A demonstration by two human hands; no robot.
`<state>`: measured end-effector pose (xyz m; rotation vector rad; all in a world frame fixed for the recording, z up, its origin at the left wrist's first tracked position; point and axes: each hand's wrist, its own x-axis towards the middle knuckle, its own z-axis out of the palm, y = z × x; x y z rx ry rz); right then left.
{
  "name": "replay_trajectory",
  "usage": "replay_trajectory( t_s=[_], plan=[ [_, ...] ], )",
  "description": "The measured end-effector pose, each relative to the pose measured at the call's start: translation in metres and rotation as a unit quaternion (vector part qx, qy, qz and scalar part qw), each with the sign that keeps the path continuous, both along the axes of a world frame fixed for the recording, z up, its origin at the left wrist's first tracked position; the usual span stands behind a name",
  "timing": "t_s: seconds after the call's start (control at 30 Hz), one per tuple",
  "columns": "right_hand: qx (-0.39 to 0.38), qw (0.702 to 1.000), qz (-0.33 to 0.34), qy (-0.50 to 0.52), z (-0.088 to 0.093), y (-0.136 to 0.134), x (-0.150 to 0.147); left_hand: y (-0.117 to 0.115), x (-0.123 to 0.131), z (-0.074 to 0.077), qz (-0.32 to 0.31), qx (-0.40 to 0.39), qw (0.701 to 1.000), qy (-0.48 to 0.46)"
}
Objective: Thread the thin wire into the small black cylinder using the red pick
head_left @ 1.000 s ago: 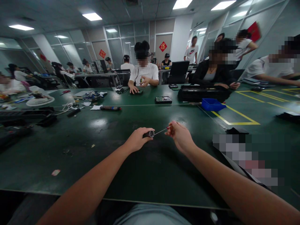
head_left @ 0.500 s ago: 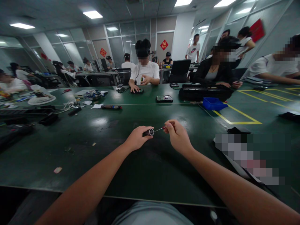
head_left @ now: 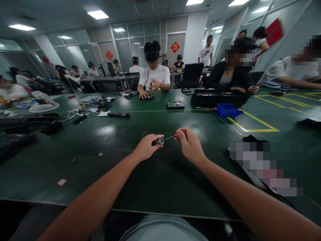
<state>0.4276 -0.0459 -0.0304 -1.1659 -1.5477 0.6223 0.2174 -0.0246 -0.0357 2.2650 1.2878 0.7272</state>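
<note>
My left hand (head_left: 146, 147) is closed around a small dark cylinder (head_left: 160, 140) whose round end, ringed in silver, faces right and toward me. What kind of part it is I cannot make out. In a pinch between thumb and fingers, my right hand (head_left: 188, 144) holds a screwdriver (head_left: 175, 136) with a red handle. Its thin metal shaft points left, and the tip meets the ringed end of the cylinder or lies just in front of it. Both hands are above the green tabletop (head_left: 150, 187).
Ahead lie a hard drive (head_left: 175, 105), a dark pen-like tool (head_left: 118, 114) and a blue bin (head_left: 228, 110). A long black casing (head_left: 218, 99) is behind the bin. Cables and parts clutter the left. A co-worker (head_left: 154, 77) sits opposite, handling a small device.
Hardly anything differs. The cylinder's ringed end has turned slightly, and the screwdriver stays at it. The whole view has shifted a few pixels.
</note>
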Motion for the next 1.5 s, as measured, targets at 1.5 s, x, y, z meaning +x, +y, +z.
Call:
replay_trajectory(
  t_s=[1.5],
  plan=[
    [0.044, 0.990, -0.046, -0.123, 0.007, -0.002, 0.003, 0.004, -0.002, -0.009, 0.023, -0.035, 0.998, -0.037]
  ],
)
